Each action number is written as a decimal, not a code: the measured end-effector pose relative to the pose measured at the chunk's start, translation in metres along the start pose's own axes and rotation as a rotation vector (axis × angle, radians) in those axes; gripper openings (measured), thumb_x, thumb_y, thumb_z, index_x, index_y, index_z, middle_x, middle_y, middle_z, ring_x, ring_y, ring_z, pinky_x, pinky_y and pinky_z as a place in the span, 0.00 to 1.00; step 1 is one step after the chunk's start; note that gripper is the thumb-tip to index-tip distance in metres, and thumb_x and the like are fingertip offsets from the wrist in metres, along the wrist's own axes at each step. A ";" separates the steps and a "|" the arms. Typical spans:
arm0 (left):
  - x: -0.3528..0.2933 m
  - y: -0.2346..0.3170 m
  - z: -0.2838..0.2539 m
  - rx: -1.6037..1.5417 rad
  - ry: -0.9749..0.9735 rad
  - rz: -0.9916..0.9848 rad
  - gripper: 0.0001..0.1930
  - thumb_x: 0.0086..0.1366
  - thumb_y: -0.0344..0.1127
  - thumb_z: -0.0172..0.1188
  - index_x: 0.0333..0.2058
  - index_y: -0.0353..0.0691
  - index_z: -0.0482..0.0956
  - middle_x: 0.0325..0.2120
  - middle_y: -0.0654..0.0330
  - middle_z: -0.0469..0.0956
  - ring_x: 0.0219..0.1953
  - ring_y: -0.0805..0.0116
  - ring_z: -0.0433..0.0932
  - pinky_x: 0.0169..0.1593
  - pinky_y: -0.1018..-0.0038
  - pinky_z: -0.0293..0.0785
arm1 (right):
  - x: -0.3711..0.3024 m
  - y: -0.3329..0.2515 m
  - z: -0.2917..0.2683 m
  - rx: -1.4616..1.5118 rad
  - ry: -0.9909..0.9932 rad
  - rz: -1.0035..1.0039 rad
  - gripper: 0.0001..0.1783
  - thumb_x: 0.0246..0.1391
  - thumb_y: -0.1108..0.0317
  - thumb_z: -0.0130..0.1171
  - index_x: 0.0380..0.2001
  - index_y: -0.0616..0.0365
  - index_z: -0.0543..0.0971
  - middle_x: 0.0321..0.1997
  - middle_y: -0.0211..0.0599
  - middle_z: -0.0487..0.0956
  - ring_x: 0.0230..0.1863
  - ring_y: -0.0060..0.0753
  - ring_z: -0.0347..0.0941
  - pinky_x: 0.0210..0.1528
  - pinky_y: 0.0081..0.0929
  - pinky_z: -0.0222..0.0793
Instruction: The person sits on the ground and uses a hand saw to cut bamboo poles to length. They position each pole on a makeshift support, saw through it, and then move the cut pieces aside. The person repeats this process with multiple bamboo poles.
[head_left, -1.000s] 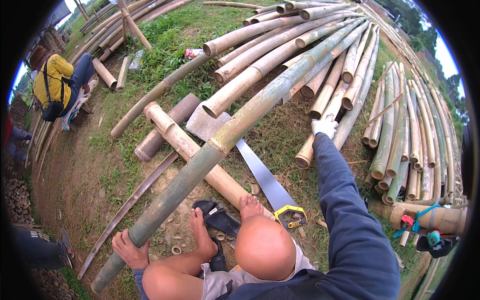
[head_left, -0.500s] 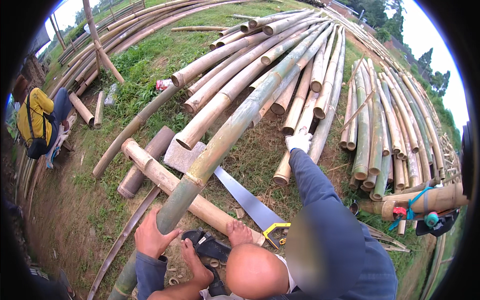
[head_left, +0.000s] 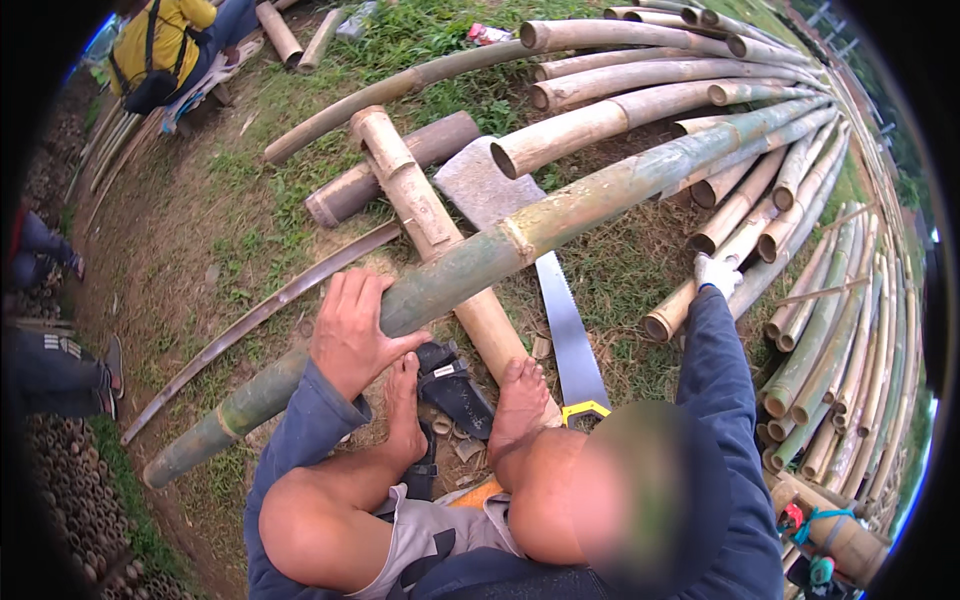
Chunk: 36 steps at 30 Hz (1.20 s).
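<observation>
My bare left hand lies over a long green bamboo pole, its fingers and thumb curled round the near part. That pole crosses above a tan bamboo piece with a notched upper end. Stretched out to the right, my right hand, in a white glove, grips a thinner tan bamboo pole near its cut end; some fingers are hidden. A handsaw with a yellow handle lies between my hands, its blade passing toward the green pole. My bare foot presses on the tan piece.
Cut bamboo poles fan out at the far right, with another stack beyond my right arm. A stone slab and a brown bamboo log lie ahead. A split strip is at left. A person in yellow sits far left.
My view has swung round, so the poles lie further right in it and more ground shows at left. Both hands keep their holds on the bamboo.
</observation>
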<state>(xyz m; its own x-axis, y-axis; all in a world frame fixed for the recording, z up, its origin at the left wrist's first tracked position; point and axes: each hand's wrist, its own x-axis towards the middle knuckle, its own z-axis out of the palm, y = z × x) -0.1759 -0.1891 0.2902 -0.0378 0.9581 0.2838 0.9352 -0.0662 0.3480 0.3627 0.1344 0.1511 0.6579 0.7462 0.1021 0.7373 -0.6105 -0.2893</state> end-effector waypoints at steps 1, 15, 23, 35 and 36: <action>-0.002 -0.002 0.000 0.008 -0.009 -0.026 0.37 0.42 0.49 0.84 0.48 0.36 0.80 0.44 0.52 0.76 0.49 0.49 0.75 0.56 0.58 0.76 | 0.004 0.001 0.003 0.021 -0.001 0.026 0.55 0.52 0.45 0.67 0.79 0.56 0.59 0.73 0.73 0.63 0.69 0.71 0.70 0.72 0.52 0.67; -0.114 -0.066 -0.059 0.098 0.019 -0.239 0.43 0.43 0.55 0.83 0.57 0.41 0.78 0.42 0.57 0.79 0.49 0.52 0.79 0.54 0.56 0.74 | 0.075 0.044 0.058 0.054 -0.133 -0.083 0.58 0.53 0.32 0.70 0.77 0.55 0.62 0.72 0.70 0.67 0.70 0.66 0.69 0.73 0.57 0.67; -0.149 -0.087 -0.045 0.243 0.202 -0.280 0.36 0.40 0.53 0.83 0.48 0.43 0.81 0.35 0.61 0.79 0.41 0.59 0.81 0.48 0.62 0.77 | -0.083 -0.003 0.094 0.361 -0.641 -0.247 0.57 0.54 0.29 0.67 0.76 0.54 0.62 0.72 0.67 0.68 0.71 0.66 0.68 0.75 0.59 0.63; -0.154 -0.091 -0.048 0.243 0.228 -0.275 0.38 0.47 0.65 0.77 0.50 0.44 0.83 0.45 0.59 0.84 0.49 0.58 0.83 0.56 0.59 0.75 | -0.205 -0.059 0.040 1.044 -1.297 -0.062 0.56 0.56 0.25 0.62 0.75 0.53 0.63 0.72 0.62 0.69 0.73 0.64 0.66 0.77 0.62 0.58; -0.159 -0.093 -0.051 0.242 0.246 -0.288 0.38 0.49 0.69 0.75 0.49 0.44 0.83 0.45 0.58 0.84 0.50 0.57 0.83 0.57 0.58 0.75 | -0.203 -0.062 0.033 1.093 -1.303 -0.047 0.56 0.56 0.25 0.62 0.75 0.53 0.63 0.72 0.61 0.69 0.73 0.64 0.66 0.77 0.62 0.58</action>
<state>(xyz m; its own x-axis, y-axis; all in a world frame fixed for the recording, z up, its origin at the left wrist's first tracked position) -0.2744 -0.3499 0.2579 -0.3639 0.8311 0.4206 0.9286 0.2886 0.2332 0.1784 0.0299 0.1173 -0.3228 0.8033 -0.5005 -0.0562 -0.5441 -0.8371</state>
